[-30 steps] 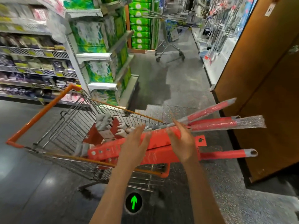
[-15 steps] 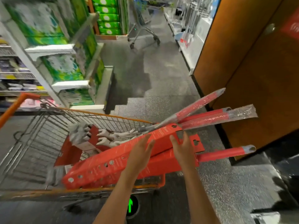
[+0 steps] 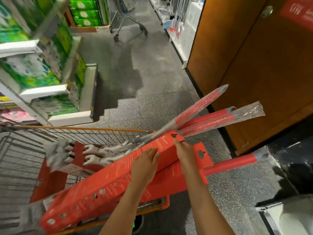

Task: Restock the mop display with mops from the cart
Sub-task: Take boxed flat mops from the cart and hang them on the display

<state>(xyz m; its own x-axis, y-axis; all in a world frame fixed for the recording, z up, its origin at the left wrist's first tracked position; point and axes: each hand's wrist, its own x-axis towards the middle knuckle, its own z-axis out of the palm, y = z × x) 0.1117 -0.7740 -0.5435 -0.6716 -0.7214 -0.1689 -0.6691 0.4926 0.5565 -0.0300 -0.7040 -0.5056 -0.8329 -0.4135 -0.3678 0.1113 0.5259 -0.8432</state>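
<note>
An orange-rimmed wire cart [image 3: 81, 128] stands in front of me, loaded with mops. A long red cardboard mop box [image 3: 105, 185] lies tilted across its near side, on top of a second red box [image 3: 171, 182]. My left hand [image 3: 144, 167] lies across the top box's middle, fingers bent over its far edge. My right hand [image 3: 183, 150] grips the box's raised end near the hang hole. Red mop handles [image 3: 203, 119] wrapped in bubble film stick out to the right over the cart's rim. Grey mop heads [image 3: 59, 151] lie inside the cart.
A brown wooden panel [image 3: 254, 68] stands close on the right. Shelves of green tissue packs [image 3: 33, 72] line the left. A second, grey cart [image 3: 128, 19] stands down the aisle, beside white shelving with hanging goods [image 3: 183, 22].
The top red box's right end has risen off the lower box. Both hands moved forward along it with the right hand now at its end. The view has closed in on the cart.
</note>
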